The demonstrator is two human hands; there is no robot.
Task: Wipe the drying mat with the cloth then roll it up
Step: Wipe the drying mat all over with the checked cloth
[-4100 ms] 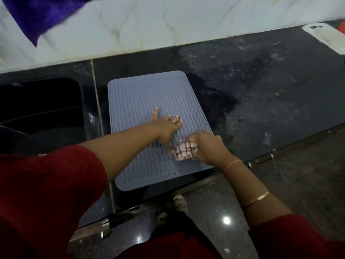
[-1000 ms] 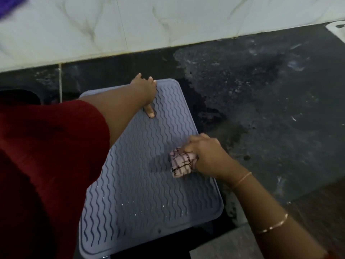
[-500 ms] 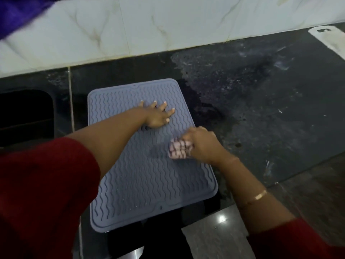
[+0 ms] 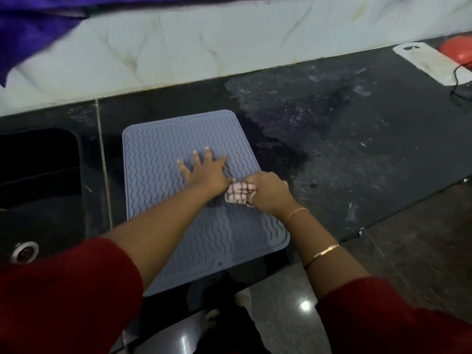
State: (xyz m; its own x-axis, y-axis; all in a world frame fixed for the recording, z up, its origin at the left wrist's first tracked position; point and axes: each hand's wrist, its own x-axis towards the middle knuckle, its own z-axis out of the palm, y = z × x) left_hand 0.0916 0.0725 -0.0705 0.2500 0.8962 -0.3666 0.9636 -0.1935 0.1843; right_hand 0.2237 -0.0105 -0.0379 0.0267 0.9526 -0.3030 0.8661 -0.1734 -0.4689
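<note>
cloth (image 4: 240, 195) slid back beside the flat left hand (image 4: 204, 171) pinning the mat (image 4: 158, 154); right hand (image 4: 268, 192) grips it bunched for scrubbing.

The left hand (image 4: 204, 169) has drawn back from the far edge of the drying mat (image 4: 158, 149), and its fingers (image 4: 208, 157) now lie spread flat mid-mat. The cloth (image 4: 238, 195), gripped by the right hand (image 4: 268, 192), now sits right beside the left thumb, where a gap showed before.

no readable text — no labels, no numbers
</note>
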